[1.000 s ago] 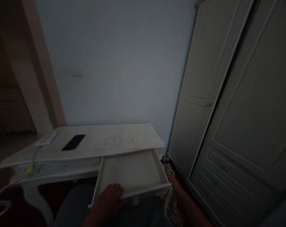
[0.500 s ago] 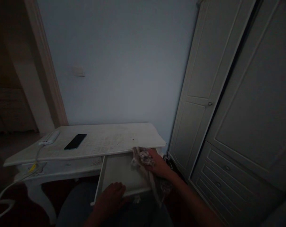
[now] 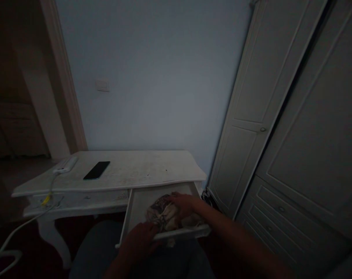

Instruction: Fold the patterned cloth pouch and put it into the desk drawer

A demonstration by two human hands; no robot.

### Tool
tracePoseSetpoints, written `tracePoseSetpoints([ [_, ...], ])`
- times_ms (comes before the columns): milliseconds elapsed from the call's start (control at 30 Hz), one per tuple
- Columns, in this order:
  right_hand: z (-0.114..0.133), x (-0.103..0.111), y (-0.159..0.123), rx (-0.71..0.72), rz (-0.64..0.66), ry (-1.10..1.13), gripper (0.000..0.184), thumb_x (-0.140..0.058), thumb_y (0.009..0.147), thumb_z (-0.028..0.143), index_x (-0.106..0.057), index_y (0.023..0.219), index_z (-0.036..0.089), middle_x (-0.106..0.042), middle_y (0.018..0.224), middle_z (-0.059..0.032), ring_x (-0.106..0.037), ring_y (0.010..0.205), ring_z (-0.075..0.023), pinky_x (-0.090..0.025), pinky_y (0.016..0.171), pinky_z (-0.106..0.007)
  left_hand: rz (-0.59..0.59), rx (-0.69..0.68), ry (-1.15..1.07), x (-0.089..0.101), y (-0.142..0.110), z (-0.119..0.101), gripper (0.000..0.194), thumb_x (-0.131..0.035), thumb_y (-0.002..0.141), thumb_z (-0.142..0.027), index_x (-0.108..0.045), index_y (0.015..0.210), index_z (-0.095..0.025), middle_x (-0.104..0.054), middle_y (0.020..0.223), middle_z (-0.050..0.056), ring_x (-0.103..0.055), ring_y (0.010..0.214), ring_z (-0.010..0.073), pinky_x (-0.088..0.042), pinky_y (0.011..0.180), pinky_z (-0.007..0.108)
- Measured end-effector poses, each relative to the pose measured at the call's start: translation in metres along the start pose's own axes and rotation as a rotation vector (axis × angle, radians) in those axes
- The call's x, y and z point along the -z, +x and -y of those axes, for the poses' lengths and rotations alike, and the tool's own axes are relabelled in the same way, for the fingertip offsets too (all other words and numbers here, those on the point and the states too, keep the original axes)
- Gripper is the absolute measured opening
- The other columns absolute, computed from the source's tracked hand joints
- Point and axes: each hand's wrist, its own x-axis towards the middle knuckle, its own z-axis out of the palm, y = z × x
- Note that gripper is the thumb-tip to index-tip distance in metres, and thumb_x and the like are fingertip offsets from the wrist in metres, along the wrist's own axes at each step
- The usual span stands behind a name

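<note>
A patterned brown-and-cream cloth lies bunched inside the pulled-out white drawer. On top of its right side is my right hand, the fingers curled onto the fabric and partly hard to make out in the dim light. My left hand grips the drawer's front edge near its left corner, next to the cloth. Part of the cloth spreads under my right wrist toward the drawer's front.
The white desk carries a dark phone and a white power strip with a cable trailing down at left. A tall wardrobe stands at right. My legs are under the drawer.
My right hand has brought the cloth from the drawer's right side down into it, where it now spreads over the bottom. My left hand stays at the front edge.
</note>
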Motion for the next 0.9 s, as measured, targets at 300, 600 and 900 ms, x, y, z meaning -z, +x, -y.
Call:
tracePoseSetpoints([
  [300, -0.015, 0.012, -0.042, -0.241, 0.054, -0.126, 0.079, -0.089, 0.06, 0.069, -0.077, 0.121, 0.02, -0.078, 0.116, -0.019, -0.077, 0.1, -0.0388, -0.059, 0.081, -0.045, -0.123, 0.008, -0.161, -0.003, 0.0, 0.01, 0.047, -0.058, 0.101, -0.055, -0.066, 0.137, -0.027, -0.062, 0.151, 0.011, -0.058, 0.137, 0.0326, -0.046, 0.117, 0.046],
  [600, -0.033, 0.014, -0.075, 0.04, 0.217, 0.152, 0.021, -0.085, 0.072, 0.041, -0.08, 0.081, 0.022, -0.072, 0.07, 0.0063, -0.067, 0.066, -0.0156, -0.046, 0.06, -0.023, -0.138, -0.153, -0.269, 0.008, 0.062, 0.014, 0.054, -0.042, 0.106, -0.044, -0.054, 0.154, -0.023, -0.048, 0.166, 0.012, -0.043, 0.152, 0.0307, -0.034, 0.126, 0.052],
  [900, -0.012, 0.028, -0.055, 0.102, -0.093, -0.09, 0.021, -0.059, 0.093, 0.015, -0.074, 0.107, 0.019, -0.076, 0.108, -0.0109, -0.069, 0.099, -0.0252, -0.047, 0.084, -0.032, 0.055, -0.14, -0.47, 0.005, 0.077, -0.008, 0.048, -0.049, 0.098, -0.046, -0.07, 0.137, -0.028, -0.071, 0.144, 0.003, -0.065, 0.132, 0.0253, -0.046, 0.116, 0.036],
])
